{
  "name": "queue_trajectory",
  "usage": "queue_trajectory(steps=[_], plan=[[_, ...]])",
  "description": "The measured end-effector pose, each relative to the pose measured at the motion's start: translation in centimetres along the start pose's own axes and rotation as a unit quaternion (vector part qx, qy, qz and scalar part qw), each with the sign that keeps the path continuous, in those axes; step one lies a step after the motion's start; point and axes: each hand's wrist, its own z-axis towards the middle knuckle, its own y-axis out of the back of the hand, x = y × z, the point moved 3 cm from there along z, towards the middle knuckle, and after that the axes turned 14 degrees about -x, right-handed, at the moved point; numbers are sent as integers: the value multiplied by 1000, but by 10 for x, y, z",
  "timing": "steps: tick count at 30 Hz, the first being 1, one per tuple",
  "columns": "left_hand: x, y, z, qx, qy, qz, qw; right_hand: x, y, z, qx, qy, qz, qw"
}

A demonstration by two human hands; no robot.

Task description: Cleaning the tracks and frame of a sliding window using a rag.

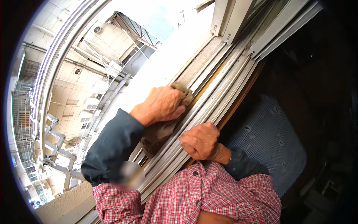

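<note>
My left hand (160, 103) is closed around a brownish-grey rag (183, 91), which it presses against the outer side of a sliding window's sill. More brown cloth (159, 134) hangs below that hand across the tracks, partly in the forearm's shadow. The metal window track (208, 96) runs diagonally between my hands, with several parallel rails and dirt in the grooves. My right hand (200, 141) rests with curled fingers on the inner rails; whether it grips an edge there is hidden. Dark sleeve covers (112, 145) reach over both forearms.
Window sash frames (237, 21) stand at the upper right end of the track. Outside the opening are a metal rail (53, 70), a folding metal bracket (60, 145) and a tiled building wall with air-conditioner units (91, 103). Indoors, a blue striped padded surface (268, 148) lies in shade.
</note>
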Motion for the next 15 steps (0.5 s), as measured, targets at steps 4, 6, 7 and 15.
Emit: queue_trajectory(steps=[4, 6, 7, 15], plan=[[9, 0, -60, 30, 37, 11, 999, 3, -1, 2, 4, 7, -2, 1000], [12, 1, -86, 36, 47, 12, 998, 2, -1, 1, -4, 14, 5, 1000], [13, 1, -97, 61, 60, 11, 996, 2, 0, 1, -8, 14, 5, 1000], [33, 16, -166, 283, 108, -41, 952, 4, 0, 0, -18, 2, 25, 1000]])
